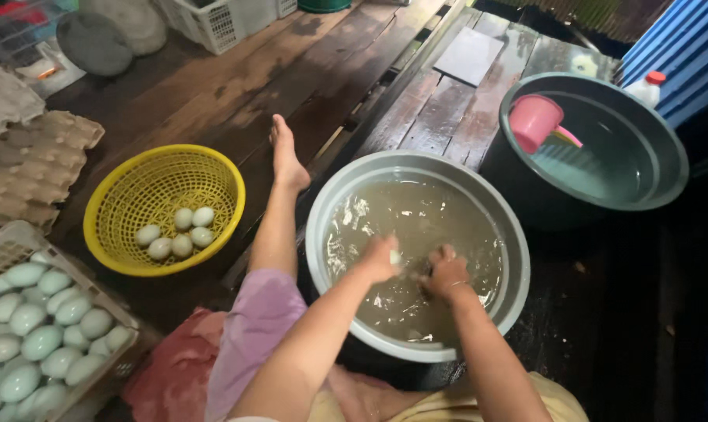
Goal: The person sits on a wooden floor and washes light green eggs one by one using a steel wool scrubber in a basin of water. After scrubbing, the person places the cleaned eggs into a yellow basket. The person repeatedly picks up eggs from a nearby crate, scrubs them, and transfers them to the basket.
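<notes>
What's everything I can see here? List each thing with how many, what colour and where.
Basin: one, grey, centre, full of murky water.
Egg: one, pale, between both hands over the basin.
Second basin: one, grey-green, upper right, holding clear water.
Scoop: one, pink, floating in the second basin.
Basket: one, yellow, left of centre.
Eggs in basket: six, pale green-white.
Crate: one, white, lower left, filled with many pale eggs.
Egg trays: several, brown cardboard, far left.
Bottle: one, white with red cap, upper right.
Floor: dark wet wooden planks.
Foot: one, bare, stretched over the planks.
Left hand: on the egg.
Right hand: on the egg.
</notes>
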